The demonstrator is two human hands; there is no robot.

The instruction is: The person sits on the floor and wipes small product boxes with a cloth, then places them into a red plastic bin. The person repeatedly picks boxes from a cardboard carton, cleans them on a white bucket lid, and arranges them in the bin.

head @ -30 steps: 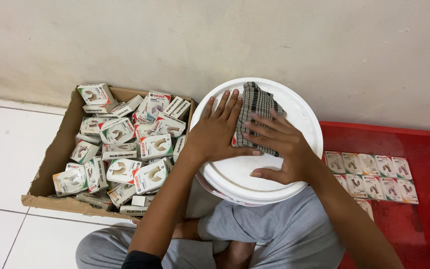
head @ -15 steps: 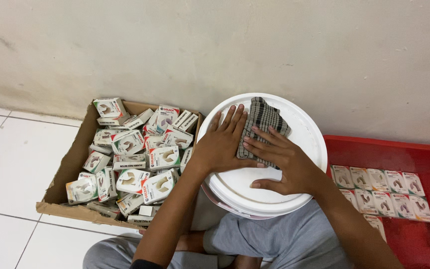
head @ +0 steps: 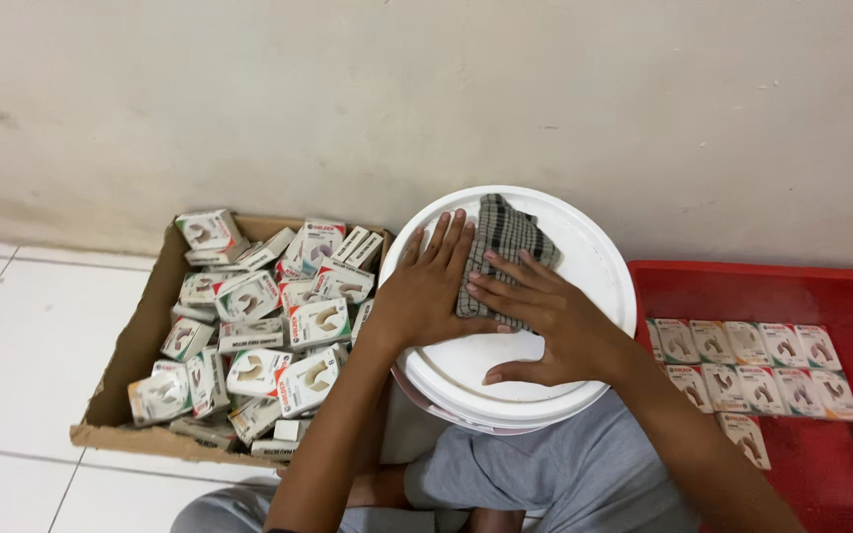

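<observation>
While both hands press flat on it, the checked cloth (head: 502,259) lies folded on the white bucket lid (head: 584,286), toward the lid's far side; it is a dark grey-and-cream plaid, thick and slightly bunched. The left hand (head: 426,296) rests open with fingers spread, its fingertips at the cloth's left edge, gripping nothing. The right hand (head: 550,321) lies open too, fingers stretched across the cloth's near half, palm on the bare lid; it pins the cloth rather than clasping it.

Left of the lid, touching its rim, an open cardboard box (head: 135,345) holds a loose heap of small white cartons (head: 278,326) with red and green print and round windows, tilted every way. Right of the lid a red tray (head: 841,296) carries flat white packets (head: 747,360) laid in two neat rows, one more below them.

Behind everything stands a plain cream wall (head: 426,99); white floor tiles (head: 22,345) lie open at the left.
</observation>
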